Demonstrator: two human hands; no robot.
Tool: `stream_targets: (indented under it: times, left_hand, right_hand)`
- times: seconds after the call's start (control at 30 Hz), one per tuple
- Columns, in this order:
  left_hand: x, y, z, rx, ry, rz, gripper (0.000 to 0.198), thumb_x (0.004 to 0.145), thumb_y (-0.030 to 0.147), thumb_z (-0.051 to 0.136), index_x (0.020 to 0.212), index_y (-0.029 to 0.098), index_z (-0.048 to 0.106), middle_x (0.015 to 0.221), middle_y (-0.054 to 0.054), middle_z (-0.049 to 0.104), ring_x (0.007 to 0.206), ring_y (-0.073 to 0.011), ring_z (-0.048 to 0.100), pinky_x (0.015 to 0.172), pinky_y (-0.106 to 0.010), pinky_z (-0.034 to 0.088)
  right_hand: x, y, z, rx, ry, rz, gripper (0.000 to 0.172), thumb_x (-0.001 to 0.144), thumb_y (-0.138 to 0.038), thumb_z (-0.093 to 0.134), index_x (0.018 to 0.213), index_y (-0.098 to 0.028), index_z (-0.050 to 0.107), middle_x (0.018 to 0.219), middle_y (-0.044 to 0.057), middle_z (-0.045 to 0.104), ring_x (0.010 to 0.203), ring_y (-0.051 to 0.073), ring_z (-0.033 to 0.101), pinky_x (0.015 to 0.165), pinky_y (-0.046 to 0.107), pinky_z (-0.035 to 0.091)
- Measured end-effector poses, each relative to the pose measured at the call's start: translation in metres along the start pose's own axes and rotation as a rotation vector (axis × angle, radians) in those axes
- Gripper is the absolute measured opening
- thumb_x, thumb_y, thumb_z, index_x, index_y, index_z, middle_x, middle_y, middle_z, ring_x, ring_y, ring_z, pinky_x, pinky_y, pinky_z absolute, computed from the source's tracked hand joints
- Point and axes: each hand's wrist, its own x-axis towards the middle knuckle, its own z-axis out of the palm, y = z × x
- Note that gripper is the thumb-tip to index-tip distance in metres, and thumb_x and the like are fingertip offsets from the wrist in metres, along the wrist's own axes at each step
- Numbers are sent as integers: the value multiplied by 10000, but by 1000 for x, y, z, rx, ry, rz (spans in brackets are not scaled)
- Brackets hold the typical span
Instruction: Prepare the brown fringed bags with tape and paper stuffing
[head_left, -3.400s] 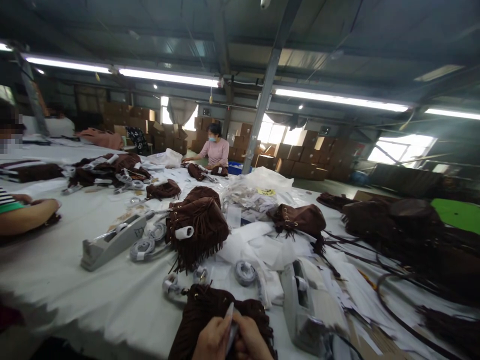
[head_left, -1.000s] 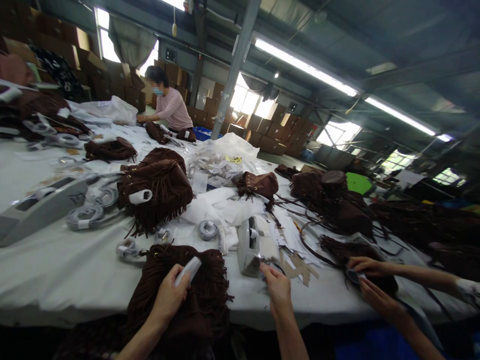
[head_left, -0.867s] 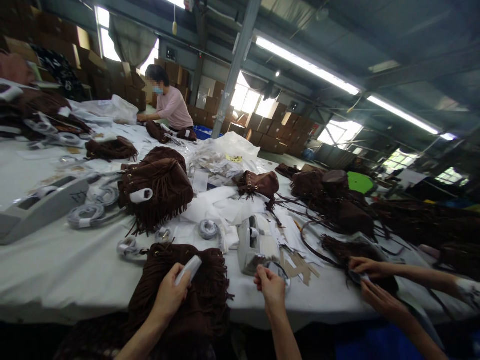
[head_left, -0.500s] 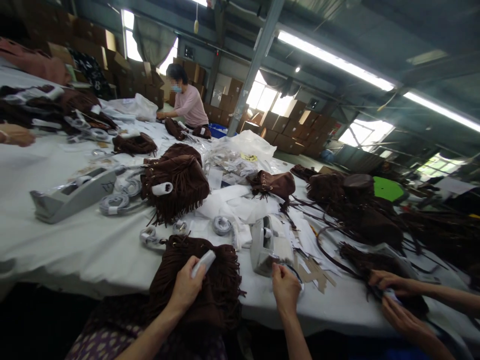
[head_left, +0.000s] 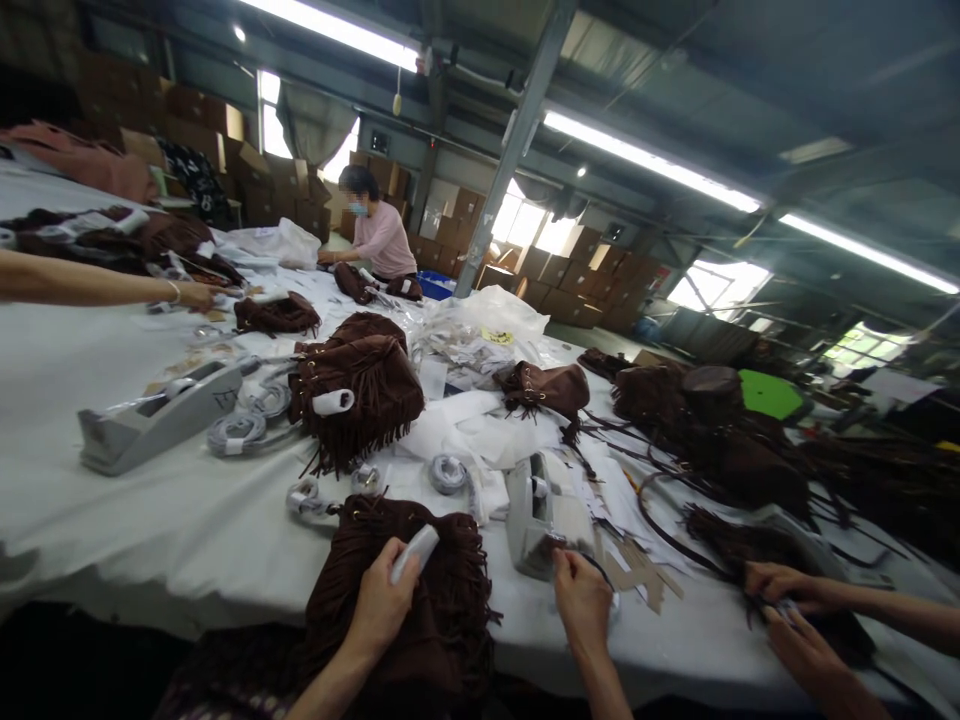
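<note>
My left hand (head_left: pixel 384 598) is closed around a short white roll of wrapping (head_left: pixel 415 555), which lies over a dark brown fringed bag (head_left: pixel 442 600) near the table's front edge. What is inside the roll is hidden. To the right, my right hand (head_left: pixel 585 605) is pinched at the near end of a grey tape dispenser (head_left: pixel 529 530). Whatever its fingertips hold is too small to make out. Coiled grey straps (head_left: pixel 448 474) lie just behind the bag.
Another fringed bag (head_left: pixel 360 385) and a second tape dispenser (head_left: pixel 157 410) stand on the left. White sheets (head_left: pixel 480 430) cover the middle. A co-worker's hands (head_left: pixel 787 595) work at right; another person's arm (head_left: pixel 97 280) reaches in from the left. Someone in pink (head_left: pixel 384 240) stands across the table.
The view has shifted, so most things sit slightly lower. At left, the other person's arm has reached farther over the table. My hands keep about the same places at the roll and dispenser.
</note>
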Motion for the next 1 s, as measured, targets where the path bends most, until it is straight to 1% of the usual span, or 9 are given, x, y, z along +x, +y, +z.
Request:
stream_targets:
  times: [0.17,0.37,0.5,0.57,0.63,0.77,0.83,0.93,1.0]
  left_hand:
    - [2,-3,1,15,-9,-16,414,743,606,539,712,194,529,504,54,481,442,-120,453,451,-219,348]
    - [2,-9,3,28,-46,-27,412,781,601,505,783,190,520,519,62,484,426,-115,450,431,-217,350]
    - [1,-7,3,34,-49,-10,398,785,588,517,761,191,507,492,70,468,416,-109,456,423,-205,345]
    - [0,-5,3,17,-45,-8,397,778,585,531,748,190,502,487,70,469,407,-104,451,406,-196,330]
    - [0,-3,3,-1,-48,-17,394,776,580,538,747,189,501,491,68,478,399,-96,440,389,-187,319]
    - [1,-1,2,-16,-69,-62,389,784,574,528,761,187,500,493,66,494,365,-76,408,344,-166,292]
    - [3,-2,1,-64,-78,-98,401,784,587,517,771,187,493,525,55,527,353,-70,407,320,-159,277]
    - [6,-3,0,-181,-96,-145,411,783,592,518,780,183,482,575,38,563,353,-58,409,306,-150,272]
    - [7,-2,-1,-233,-114,-158,410,787,584,524,774,177,481,574,38,562,349,-47,394,306,-145,271]
  right_hand:
    - [3,3,-4,46,-32,-29,402,807,-419,400,766,-158,702,793,165,716,724,279,639,684,351,387]
    - [6,6,-9,162,-41,-21,352,763,-419,458,714,-173,704,765,148,714,719,272,628,694,352,384]
    - [3,8,-7,306,-26,48,324,712,-466,534,642,-192,692,643,90,682,648,239,604,623,327,383]
    - [1,9,-3,402,-36,105,344,686,-507,572,593,-192,675,540,57,634,548,202,567,541,303,373]
    - [-3,11,5,515,-52,176,403,660,-568,599,600,-176,669,486,36,597,457,163,516,461,278,357]
    - [-14,11,17,744,-85,322,547,605,-673,622,725,-141,652,533,18,605,407,102,466,377,221,342]
    - [-19,7,18,930,-108,434,533,551,-624,705,778,-148,632,603,10,637,434,73,473,381,183,354]
    - [-23,-3,12,1277,-147,657,536,424,-416,854,825,-157,610,696,5,682,459,36,479,390,131,367]
    - [-25,-9,7,1393,-142,723,584,383,-320,884,864,-160,595,726,16,700,445,22,467,376,111,356]
